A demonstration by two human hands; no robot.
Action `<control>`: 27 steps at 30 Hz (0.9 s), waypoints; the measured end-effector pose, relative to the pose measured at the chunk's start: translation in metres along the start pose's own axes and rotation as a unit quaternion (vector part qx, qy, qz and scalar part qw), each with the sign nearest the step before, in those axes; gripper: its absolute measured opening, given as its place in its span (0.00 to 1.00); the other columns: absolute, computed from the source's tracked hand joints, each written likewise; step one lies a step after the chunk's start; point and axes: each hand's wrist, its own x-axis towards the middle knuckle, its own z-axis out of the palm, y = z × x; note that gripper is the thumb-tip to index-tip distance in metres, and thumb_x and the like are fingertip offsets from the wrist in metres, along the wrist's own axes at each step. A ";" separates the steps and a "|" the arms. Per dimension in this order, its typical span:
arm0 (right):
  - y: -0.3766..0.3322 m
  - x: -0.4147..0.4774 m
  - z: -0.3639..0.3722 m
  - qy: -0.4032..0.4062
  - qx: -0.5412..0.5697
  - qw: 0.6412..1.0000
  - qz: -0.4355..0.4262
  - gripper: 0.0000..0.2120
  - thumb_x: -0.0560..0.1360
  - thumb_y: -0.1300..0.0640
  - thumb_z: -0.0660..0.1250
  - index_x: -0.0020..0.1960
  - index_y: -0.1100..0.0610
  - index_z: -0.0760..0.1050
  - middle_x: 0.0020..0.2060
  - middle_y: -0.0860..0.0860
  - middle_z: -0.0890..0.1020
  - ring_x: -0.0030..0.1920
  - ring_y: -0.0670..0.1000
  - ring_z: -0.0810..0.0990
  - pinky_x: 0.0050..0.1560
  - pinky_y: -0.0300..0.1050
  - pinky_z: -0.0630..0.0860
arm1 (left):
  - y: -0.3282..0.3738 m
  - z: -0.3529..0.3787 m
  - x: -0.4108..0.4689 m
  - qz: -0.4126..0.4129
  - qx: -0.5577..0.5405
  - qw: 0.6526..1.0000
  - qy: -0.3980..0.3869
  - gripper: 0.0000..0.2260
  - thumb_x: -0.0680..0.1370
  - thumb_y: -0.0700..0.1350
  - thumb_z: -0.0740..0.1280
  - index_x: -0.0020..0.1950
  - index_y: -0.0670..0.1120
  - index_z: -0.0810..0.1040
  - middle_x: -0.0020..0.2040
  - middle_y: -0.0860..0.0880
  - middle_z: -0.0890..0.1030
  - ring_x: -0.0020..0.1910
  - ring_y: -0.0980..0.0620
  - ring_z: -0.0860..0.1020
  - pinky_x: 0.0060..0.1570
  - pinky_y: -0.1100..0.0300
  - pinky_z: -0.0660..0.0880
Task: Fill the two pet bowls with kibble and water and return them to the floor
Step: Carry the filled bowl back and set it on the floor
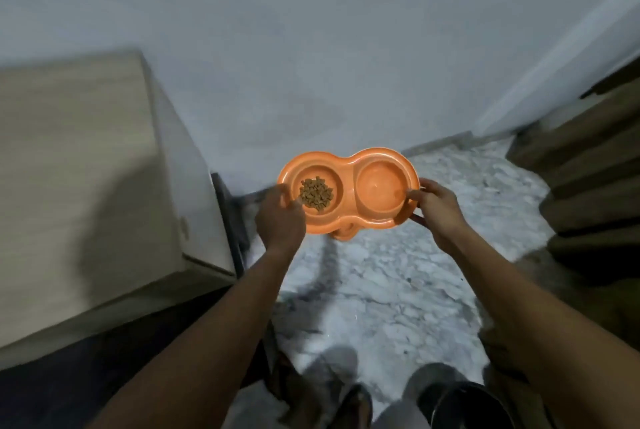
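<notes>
No writing or brand is showing on the orange double bowl (pixel 348 191), a smooth plastic dish shaped like a figure eight, which both hands are holding in the air above the marbled floor (pixel 381 290). The left hand (pixel 280 217) is closing its grip on the end with the brown kibble (pixel 316 194), and the right hand (pixel 438 210) is pinching the rim beside the other round well, where water cannot be made out.

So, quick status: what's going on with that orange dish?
Left hand, right hand grip double pet bowl by its ends, above marble floor. Kibble in left well. Cabinet stands left.
</notes>
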 end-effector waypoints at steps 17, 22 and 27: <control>0.407 0.403 0.254 -0.182 -0.163 0.970 0.010 0.04 0.76 0.58 0.72 0.50 0.52 0.80 0.39 0.51 0.83 0.43 0.55 0.81 0.49 0.56 0.80 | -0.441 0.255 0.295 -0.178 -0.056 0.963 0.196 0.16 0.72 0.44 0.67 0.59 0.45 0.83 0.52 0.44 0.83 0.52 0.46 0.80 0.52 0.58 0.76; 0.452 0.447 0.294 -0.218 -0.241 0.946 -0.001 0.14 0.74 0.55 0.70 0.57 0.60 0.82 0.48 0.57 0.86 0.50 0.61 0.85 0.55 0.60 0.82 | -0.504 0.276 0.330 -0.174 -0.017 0.962 0.208 0.15 0.74 0.39 0.67 0.59 0.47 0.82 0.55 0.42 0.82 0.55 0.43 0.79 0.54 0.58 0.73; 0.459 0.454 0.307 -0.198 -0.312 0.929 -0.021 0.15 0.80 0.55 0.68 0.60 0.65 0.80 0.53 0.61 0.85 0.51 0.58 0.82 0.50 0.48 0.76 | -0.519 0.278 0.344 -0.205 -0.005 0.959 0.193 0.18 0.76 0.40 0.65 0.64 0.51 0.79 0.60 0.43 0.81 0.60 0.43 0.78 0.57 0.59 0.72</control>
